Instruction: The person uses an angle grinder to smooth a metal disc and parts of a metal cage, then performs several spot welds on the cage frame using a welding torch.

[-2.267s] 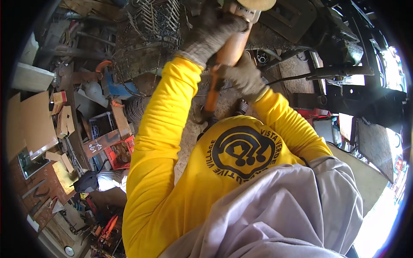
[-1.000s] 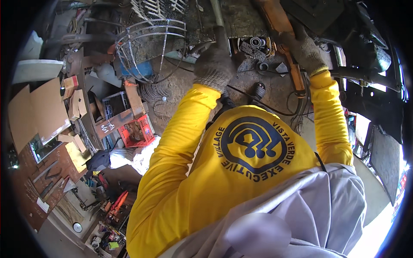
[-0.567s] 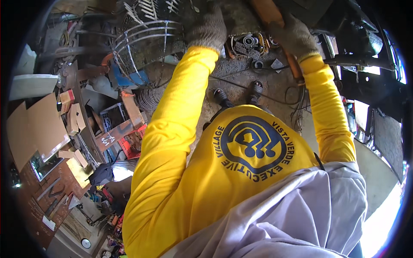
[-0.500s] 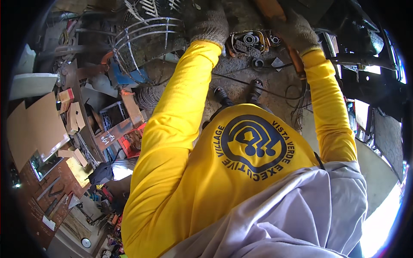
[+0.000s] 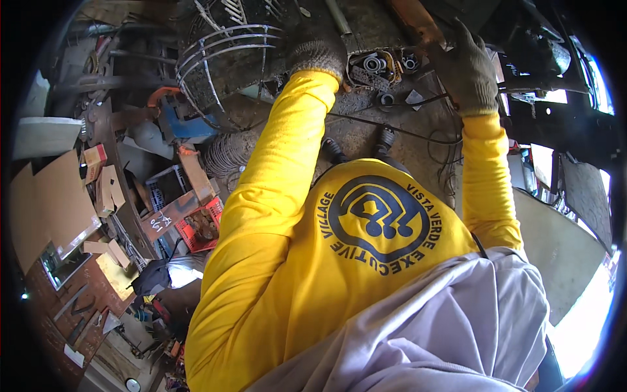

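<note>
Orange power tool (image 5: 418, 21) slants toward the near edge of the bench (image 5: 375, 29), its visible end against the right hand (image 5: 469, 73), whose fingers are loosely spread. The left hand (image 5: 319, 49) is at that edge; I cannot tell its grip.

- Large flattened cardboard sheet (image 5: 55, 196) at far left, just beside a narrow open carton (image 5: 106, 191)
- Red plastic crate (image 5: 187, 232), brown lumps inside
- Coiled wire (image 5: 223, 155) on the floor, near the crate
- Black fabric bundle (image 5: 151, 277) touching white cloth (image 5: 185, 272)
- Round white-faced dial (image 5: 132, 385), lower left
</note>
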